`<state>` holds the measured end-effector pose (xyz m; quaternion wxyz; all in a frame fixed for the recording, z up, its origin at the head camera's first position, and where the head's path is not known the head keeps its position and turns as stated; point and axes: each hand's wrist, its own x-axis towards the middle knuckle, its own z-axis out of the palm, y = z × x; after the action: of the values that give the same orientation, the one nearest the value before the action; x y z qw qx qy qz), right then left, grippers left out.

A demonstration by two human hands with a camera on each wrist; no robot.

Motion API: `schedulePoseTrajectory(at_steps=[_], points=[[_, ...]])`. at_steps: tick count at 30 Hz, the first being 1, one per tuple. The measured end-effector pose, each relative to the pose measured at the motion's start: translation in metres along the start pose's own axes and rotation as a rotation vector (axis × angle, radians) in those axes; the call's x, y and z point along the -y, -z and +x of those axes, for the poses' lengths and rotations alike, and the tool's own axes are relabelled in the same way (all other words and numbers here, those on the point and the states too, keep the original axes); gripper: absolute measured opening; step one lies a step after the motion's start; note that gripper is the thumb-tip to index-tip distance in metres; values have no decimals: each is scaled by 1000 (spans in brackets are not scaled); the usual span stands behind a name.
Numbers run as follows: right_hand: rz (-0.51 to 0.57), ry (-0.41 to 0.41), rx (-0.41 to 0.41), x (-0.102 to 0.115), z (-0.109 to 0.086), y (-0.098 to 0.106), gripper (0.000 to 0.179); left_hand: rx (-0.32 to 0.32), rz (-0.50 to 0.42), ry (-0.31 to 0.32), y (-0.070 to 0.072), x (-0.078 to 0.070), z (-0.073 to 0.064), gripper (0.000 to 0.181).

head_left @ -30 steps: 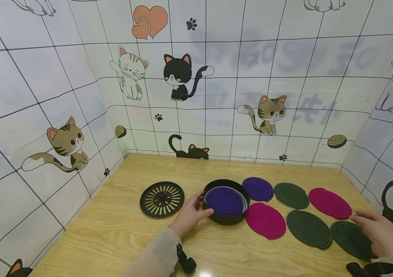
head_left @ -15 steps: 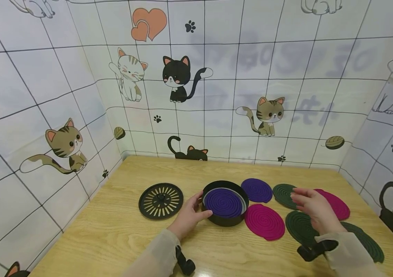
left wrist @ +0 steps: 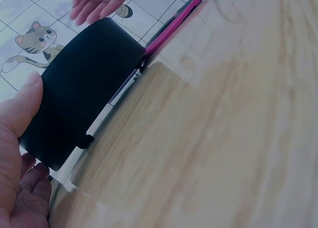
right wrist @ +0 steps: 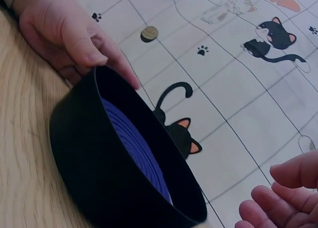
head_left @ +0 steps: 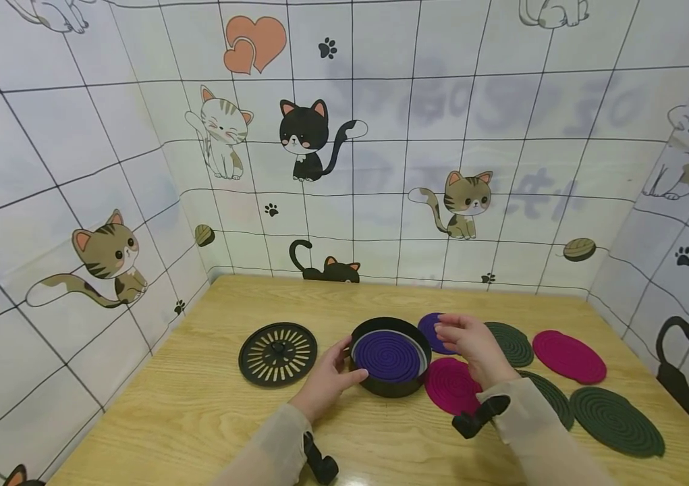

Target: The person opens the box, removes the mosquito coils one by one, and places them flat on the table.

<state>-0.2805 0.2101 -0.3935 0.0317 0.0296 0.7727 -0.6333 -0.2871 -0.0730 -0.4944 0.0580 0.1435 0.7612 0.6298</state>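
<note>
My left hand (head_left: 331,376) grips the left side of a black round coaster holder (head_left: 394,389), thumb near the front and fingers round the back. The holder stands upright on the table, with a purple spiral coaster (head_left: 387,356) lying inside it. To the right of the holder, my right hand (head_left: 479,351) is over the coasters, its fingers loosely bent and nothing visible between them. It partly covers a second purple coaster (head_left: 429,332) and a magenta coaster (head_left: 449,386). In the right wrist view, the right fingers (right wrist: 266,208) appear apart from the holder (right wrist: 89,153).
A black slotted disc with a knob (head_left: 279,370) lies left of the holder. Farther right lie a green coaster (head_left: 513,344), a magenta coaster (head_left: 569,356) and another green coaster (head_left: 616,420). My right sleeve partly hides one more green coaster (head_left: 553,395). Cat-printed sheeting (head_left: 380,223) surrounds the wooden table.
My right hand has moved left from the green coasters at the far right to beside the holder. My left hand has stayed on the holder. The coasters look unmoved.
</note>
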Motion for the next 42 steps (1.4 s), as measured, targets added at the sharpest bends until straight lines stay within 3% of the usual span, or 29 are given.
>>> schedulePoseTrajectory(at_steps=[6,13,24,32,42], points=[[66,4,0,1,7,-27,41,-3,9,3,1,-1,0,82],[72,5,7,2,12,-45,40,-2,8,-3,1,-2,-1,84],[-58,31,-7,-6,21,-64,44,-3,3,16,0,-5,-1,82],[-159,-20,-37,-10,25,-74,46,16,0,11,0,-32,-14,80],[-197,-42,-57,-11,27,-80,46,19,1,18,1,-36,-16,80]])
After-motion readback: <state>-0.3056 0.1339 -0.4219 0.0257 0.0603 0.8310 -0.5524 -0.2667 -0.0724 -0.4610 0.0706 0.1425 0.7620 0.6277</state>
